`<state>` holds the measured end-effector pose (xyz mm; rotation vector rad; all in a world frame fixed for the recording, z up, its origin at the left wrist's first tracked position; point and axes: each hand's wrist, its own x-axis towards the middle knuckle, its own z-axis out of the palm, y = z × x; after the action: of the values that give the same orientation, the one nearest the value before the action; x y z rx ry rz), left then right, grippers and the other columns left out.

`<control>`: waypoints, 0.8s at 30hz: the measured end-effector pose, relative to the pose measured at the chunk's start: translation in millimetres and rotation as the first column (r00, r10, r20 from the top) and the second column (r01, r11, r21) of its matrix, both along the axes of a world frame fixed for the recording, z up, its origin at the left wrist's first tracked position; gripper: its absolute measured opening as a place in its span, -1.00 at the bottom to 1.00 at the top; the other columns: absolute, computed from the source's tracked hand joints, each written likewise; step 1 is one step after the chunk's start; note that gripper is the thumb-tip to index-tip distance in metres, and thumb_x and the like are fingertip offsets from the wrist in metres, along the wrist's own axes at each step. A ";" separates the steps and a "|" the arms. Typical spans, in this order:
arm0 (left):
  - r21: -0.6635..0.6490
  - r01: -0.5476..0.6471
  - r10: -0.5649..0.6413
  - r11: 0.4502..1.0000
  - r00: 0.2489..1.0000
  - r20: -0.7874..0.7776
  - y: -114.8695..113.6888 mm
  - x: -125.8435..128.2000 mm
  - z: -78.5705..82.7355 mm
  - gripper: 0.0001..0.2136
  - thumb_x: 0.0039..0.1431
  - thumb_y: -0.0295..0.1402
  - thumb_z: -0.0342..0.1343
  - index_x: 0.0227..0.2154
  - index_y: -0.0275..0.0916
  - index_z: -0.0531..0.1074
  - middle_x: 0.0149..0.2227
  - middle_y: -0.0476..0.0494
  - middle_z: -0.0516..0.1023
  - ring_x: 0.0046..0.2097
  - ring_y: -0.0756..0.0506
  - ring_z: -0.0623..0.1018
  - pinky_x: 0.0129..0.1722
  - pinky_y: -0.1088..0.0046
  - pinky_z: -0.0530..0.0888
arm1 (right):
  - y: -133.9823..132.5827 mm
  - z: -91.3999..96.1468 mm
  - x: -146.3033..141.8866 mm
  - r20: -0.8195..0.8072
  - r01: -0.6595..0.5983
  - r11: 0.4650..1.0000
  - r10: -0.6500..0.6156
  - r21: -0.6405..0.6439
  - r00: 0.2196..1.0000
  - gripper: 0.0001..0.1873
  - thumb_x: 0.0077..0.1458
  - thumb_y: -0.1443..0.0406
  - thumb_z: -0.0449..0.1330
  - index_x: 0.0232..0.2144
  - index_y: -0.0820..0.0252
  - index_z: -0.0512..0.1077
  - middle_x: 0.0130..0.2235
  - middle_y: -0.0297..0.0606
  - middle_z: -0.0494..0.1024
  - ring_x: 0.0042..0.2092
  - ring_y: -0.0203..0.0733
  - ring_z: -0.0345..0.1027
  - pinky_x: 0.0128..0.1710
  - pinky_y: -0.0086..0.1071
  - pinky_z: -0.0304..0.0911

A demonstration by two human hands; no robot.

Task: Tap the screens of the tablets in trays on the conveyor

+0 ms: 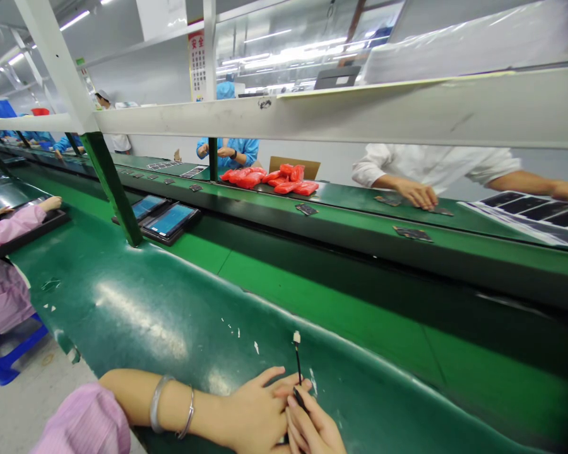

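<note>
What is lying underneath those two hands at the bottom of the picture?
The left hand and right hand rest on the green bench top. A thin black swab sticks up between the fingers. Whatever lies beneath the palms is covered.

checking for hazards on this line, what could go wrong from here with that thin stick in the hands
1. The thin black stick is pinched low down between the left hand and right hand, so its pale tip sticks up free and could bend or snap.
2. The hands rest on the green belt, which could drag the stick or the bracelets if it moves.
3. The tablets lie near the belt's edge and might get knocked.
</note>
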<state>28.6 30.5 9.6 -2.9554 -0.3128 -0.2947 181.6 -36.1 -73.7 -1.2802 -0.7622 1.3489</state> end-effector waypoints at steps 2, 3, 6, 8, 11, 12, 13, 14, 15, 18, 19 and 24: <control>-0.011 -0.002 0.002 1.000 1.000 -0.002 -0.1 -0.1 0.6 -0.42 0.44 -0.04 -0.25 0.25 -0.42 0.25 0.34 -0.45 0.14 0.40 -0.27 0.07 0.36 0.19 -0.03 | 0.0 4.4 -0.9 -0.004 -0.001 1.000 0.001 -0.004 1.000 -0.22 0.00 -0.23 0.27 0.00 0.28 0.45 -0.72 -0.72 -0.03 -0.75 -0.43 -0.20 -0.80 -0.53 -0.15; -0.015 -0.002 0.002 1.000 1.000 -0.002 -0.2 -0.2 0.9 -0.42 0.45 -0.04 -0.25 0.25 -0.42 0.24 0.34 -0.45 0.14 0.40 -0.27 0.07 0.36 0.19 -0.03 | 0.2 6.6 -1.3 -0.008 0.000 1.000 -0.001 -0.006 1.000 -0.22 -0.01 -0.23 0.28 -0.02 0.27 0.46 -0.72 -0.72 -0.04 -0.75 -0.43 -0.20 -0.81 -0.53 -0.15; -0.032 -0.001 0.000 0.999 1.000 -0.006 0.0 -0.7 0.9 -0.42 0.44 -0.04 -0.24 0.25 -0.43 0.25 0.34 -0.45 0.15 0.40 -0.27 0.05 0.37 0.19 -0.05 | 1.0 11.7 -2.5 -0.018 0.005 1.000 -0.005 -0.005 1.000 -0.23 -0.04 -0.24 0.29 -0.04 0.26 0.48 -0.72 -0.72 -0.06 -0.75 -0.44 -0.21 -0.81 -0.54 -0.16; -0.033 0.000 0.000 0.999 1.000 -0.006 0.1 -0.8 0.6 -0.41 0.44 -0.04 -0.23 0.26 -0.43 0.24 0.34 -0.45 0.15 0.40 -0.27 0.05 0.37 0.19 -0.05 | 1.6 13.9 -3.0 -0.018 0.004 1.000 -0.005 -0.004 1.000 -0.24 -0.04 -0.23 0.30 -0.05 0.26 0.48 -0.72 -0.71 -0.05 -0.75 -0.44 -0.20 -0.81 -0.54 -0.17; -0.017 -0.002 0.002 1.000 1.000 -0.006 0.3 -0.3 0.8 -0.39 0.44 -0.03 -0.25 0.30 -0.45 0.17 0.34 -0.45 0.15 0.39 -0.27 0.07 0.36 0.20 -0.03 | 2.1 15.7 -3.3 -0.016 0.000 1.000 0.000 -0.005 1.000 -0.25 -0.04 -0.24 0.30 -0.07 0.26 0.49 -0.72 -0.70 -0.03 -0.75 -0.44 -0.20 -0.81 -0.54 -0.18; -0.015 -0.002 0.001 1.000 1.000 -0.007 0.3 -0.1 1.1 -0.38 0.44 -0.03 -0.25 0.30 -0.46 0.16 0.34 -0.46 0.15 0.39 -0.27 0.07 0.36 0.20 -0.01 | 2.1 16.1 -3.4 -0.015 0.001 1.000 -0.001 -0.007 1.000 -0.25 -0.05 -0.24 0.30 -0.07 0.26 0.49 -0.72 -0.70 -0.03 -0.75 -0.44 -0.20 -0.81 -0.54 -0.18; -0.017 -0.002 0.002 1.000 1.000 -0.011 0.3 0.2 1.4 -0.38 0.44 -0.03 -0.25 0.31 -0.47 0.15 0.34 -0.46 0.15 0.39 -0.27 0.08 0.35 0.20 0.00 | 2.1 16.4 -3.3 -0.013 0.001 1.000 -0.001 -0.011 1.000 -0.24 -0.06 -0.24 0.30 -0.07 0.25 0.49 -0.72 -0.70 -0.03 -0.75 -0.44 -0.20 -0.82 -0.54 -0.18; -0.022 -0.001 0.000 1.000 1.000 -0.015 0.3 0.3 1.8 -0.38 0.44 -0.03 -0.24 0.31 -0.46 0.16 0.34 -0.45 0.14 0.39 -0.27 0.08 0.35 0.20 0.00 | 2.0 16.7 -3.3 -0.011 0.002 1.000 -0.002 -0.014 1.000 -0.23 -0.06 -0.25 0.30 -0.07 0.25 0.49 -0.72 -0.71 -0.04 -0.75 -0.44 -0.21 -0.81 -0.54 -0.17; -0.028 0.000 0.000 1.000 1.000 -0.017 0.3 0.3 2.2 -0.39 0.44 -0.04 -0.24 0.30 -0.46 0.16 0.34 -0.45 0.14 0.39 -0.27 0.08 0.35 0.20 0.01 | 2.0 17.0 -3.2 -0.007 0.002 1.000 -0.002 -0.017 1.000 -0.22 -0.07 -0.25 0.29 -0.06 0.25 0.48 -0.73 -0.71 -0.03 -0.75 -0.44 -0.21 -0.81 -0.53 -0.17; -0.044 0.000 -0.001 0.999 1.000 -0.015 0.5 -0.3 3.1 -0.39 0.44 -0.04 -0.24 0.29 -0.45 0.18 0.35 -0.44 0.14 0.40 -0.27 0.05 0.36 0.20 -0.01 | 2.0 18.2 -3.0 -0.002 -0.009 1.000 0.009 -0.014 1.000 -0.20 -0.07 -0.25 0.29 -0.04 0.26 0.47 -0.73 -0.70 -0.02 -0.75 -0.43 -0.20 -0.81 -0.53 -0.17; -0.052 0.001 -0.002 0.999 1.000 -0.015 0.5 -0.6 3.2 -0.39 0.44 -0.04 -0.24 0.29 -0.46 0.19 0.34 -0.45 0.14 0.41 -0.27 0.04 0.36 0.20 -0.02 | 2.0 18.7 -3.0 -0.003 -0.015 1.000 0.015 -0.009 1.000 -0.21 -0.06 -0.25 0.29 -0.04 0.27 0.48 -0.73 -0.70 -0.01 -0.75 -0.43 -0.20 -0.80 -0.53 -0.18; -0.139 0.014 -0.013 0.990 1.000 0.006 -0.7 0.3 -3.2 -0.44 0.44 -0.06 -0.18 0.24 -0.45 0.26 0.35 -0.50 0.10 0.41 -0.29 0.02 0.38 0.17 -0.02 | 1.7 23.8 -3.2 -0.018 -0.021 1.000 0.021 -0.007 1.000 -0.23 -0.07 -0.25 0.31 -0.08 0.26 0.49 -0.72 -0.70 -0.02 -0.75 -0.43 -0.21 -0.80 -0.52 -0.19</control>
<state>29.0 29.8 6.5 -3.0952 -0.3263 -0.2933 178.4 -34.5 -49.8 -1.2670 -0.7609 1.3796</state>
